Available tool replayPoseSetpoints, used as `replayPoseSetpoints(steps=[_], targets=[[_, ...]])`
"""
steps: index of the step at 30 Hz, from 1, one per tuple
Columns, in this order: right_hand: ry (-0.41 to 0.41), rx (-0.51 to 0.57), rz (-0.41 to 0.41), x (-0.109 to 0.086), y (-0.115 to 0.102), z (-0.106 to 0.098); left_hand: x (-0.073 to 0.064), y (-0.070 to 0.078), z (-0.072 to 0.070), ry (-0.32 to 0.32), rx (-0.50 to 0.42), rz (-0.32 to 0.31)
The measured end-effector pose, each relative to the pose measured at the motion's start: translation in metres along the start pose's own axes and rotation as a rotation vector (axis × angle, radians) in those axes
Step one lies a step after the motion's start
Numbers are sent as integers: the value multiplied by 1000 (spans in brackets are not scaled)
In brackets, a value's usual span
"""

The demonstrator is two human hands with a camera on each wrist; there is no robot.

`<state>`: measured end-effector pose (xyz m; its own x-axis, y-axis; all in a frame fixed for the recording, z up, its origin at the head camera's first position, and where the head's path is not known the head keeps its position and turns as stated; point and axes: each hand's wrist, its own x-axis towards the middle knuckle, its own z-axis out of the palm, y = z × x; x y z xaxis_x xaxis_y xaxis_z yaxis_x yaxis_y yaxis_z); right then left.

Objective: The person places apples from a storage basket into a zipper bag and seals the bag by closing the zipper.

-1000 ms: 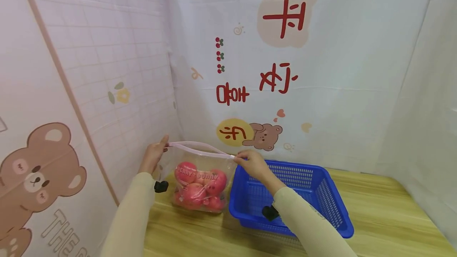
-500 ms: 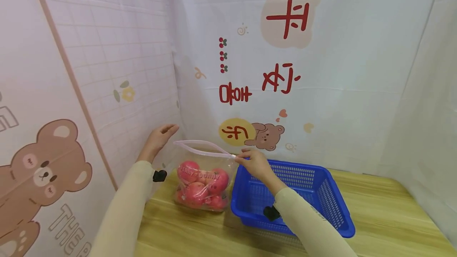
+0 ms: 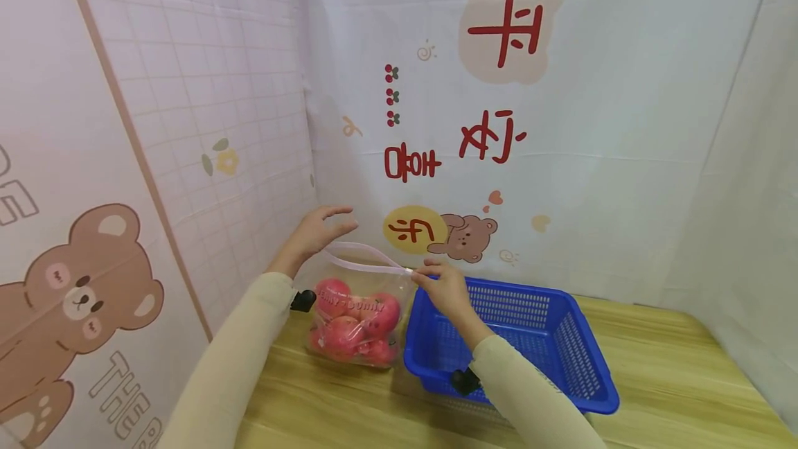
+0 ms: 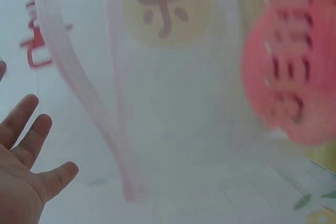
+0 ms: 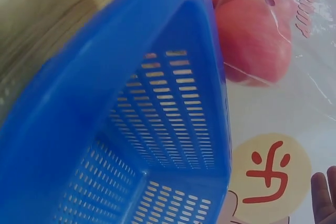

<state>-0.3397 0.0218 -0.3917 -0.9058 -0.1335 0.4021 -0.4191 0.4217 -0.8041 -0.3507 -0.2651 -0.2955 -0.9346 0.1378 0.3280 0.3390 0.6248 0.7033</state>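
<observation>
A clear zip bag (image 3: 368, 267) with a pink zip strip stands on the table, its mouth parted, several red apples (image 3: 341, 338) inside. My right hand (image 3: 445, 287) pinches the white slider (image 3: 408, 271) at the bag's right top corner. My left hand (image 3: 316, 231) hovers over the left top corner, thumb and fingers spread and holding nothing. In the left wrist view, that left hand (image 4: 23, 166) shows spread fingers beside the strip. Only a few fingers of the right hand (image 5: 326, 195) appear at the edge of the right wrist view.
A blue plastic basket (image 3: 511, 307) with slotted walls stands right beside the bag, under my right forearm. The wooden table (image 3: 661, 352) extends to the right. Printed cloth (image 3: 623, 123) hangs behind and on both sides.
My left hand has let go of the bag's left corner, lifted, and moved right over the bag's mouth. The right hand keeps its pinch at the slider; the bag stays in place.
</observation>
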Motion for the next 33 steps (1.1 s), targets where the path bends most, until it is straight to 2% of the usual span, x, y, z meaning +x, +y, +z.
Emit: replayPoseSetpoints(steps=[6, 10, 13, 18, 23, 28, 33], targets=[[45, 59, -22, -4, 5, 1, 6, 24, 25, -94, 106, 104], [73, 74, 10, -5, 5, 4, 6, 42, 41, -160, 183, 161], [83, 112, 66, -6, 4, 6, 6, 50, 54, -216, 244, 209], [97, 196, 148, -9, 3, 11, 3, 56, 70, -289, 346, 289], [97, 217, 180, -12, 1, 16, 0, 56, 80, -293, 473, 372], [102, 191, 180, -15, -2, 17, -1, 54, 86, -288, 495, 350], [116, 216, 197, -19, -2, 15, 0, 53, 92, -295, 497, 339]])
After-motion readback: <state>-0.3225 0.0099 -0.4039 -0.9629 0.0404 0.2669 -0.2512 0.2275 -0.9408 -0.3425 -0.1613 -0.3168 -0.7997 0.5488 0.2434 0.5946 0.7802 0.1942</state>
